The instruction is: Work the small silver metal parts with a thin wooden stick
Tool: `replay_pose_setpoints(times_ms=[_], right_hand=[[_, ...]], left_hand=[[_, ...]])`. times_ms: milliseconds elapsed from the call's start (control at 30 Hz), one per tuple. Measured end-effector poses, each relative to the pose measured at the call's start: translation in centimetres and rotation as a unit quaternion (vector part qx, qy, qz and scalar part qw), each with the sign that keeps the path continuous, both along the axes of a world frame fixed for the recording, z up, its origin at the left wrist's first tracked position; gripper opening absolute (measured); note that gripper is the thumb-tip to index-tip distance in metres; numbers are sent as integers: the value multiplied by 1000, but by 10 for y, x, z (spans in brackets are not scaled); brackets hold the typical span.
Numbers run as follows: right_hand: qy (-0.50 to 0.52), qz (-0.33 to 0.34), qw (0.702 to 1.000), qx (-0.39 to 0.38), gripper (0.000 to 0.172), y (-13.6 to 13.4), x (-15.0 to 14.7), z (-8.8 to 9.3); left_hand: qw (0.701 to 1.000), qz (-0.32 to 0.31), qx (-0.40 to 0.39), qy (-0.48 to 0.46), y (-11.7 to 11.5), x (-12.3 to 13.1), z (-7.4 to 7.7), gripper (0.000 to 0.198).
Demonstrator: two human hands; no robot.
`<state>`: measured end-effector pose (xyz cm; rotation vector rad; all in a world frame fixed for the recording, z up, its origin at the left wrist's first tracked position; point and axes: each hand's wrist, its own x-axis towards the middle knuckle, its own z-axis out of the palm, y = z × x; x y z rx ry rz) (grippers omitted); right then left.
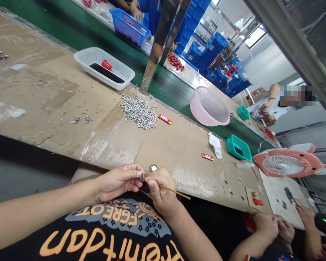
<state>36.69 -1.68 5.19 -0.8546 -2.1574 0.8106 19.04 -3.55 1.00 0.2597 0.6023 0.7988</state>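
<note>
My left hand comes in from the left and pinches a small metal part between its fingertips. My right hand is close against it, gripping a thin wooden stick that points out to the right. A round metal cap lies on the cardboard-covered workbench just beyond my fingers. Farther off on the bench is a heap of small silver parts with red marks. Two loose parts lie to its left.
A white plastic basket and a pink colander stand on the bench, with a teal tray and a pink fan at right. A co-worker's hands work at lower right. Blue crates are stacked behind a metal post.
</note>
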Motion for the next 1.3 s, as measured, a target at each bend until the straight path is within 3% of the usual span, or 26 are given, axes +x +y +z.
replay_pose_setpoints(times_ms=[1167, 1300], right_hand=[[-9, 12, 1000, -1, 18, 2, -1, -2], [-16, -37, 999, -10, 20, 7, 13, -12]], left_hand=[[999, 27, 5, 29, 0, -1, 1, 9], [998, 41, 5, 41, 1, -2, 0, 7]])
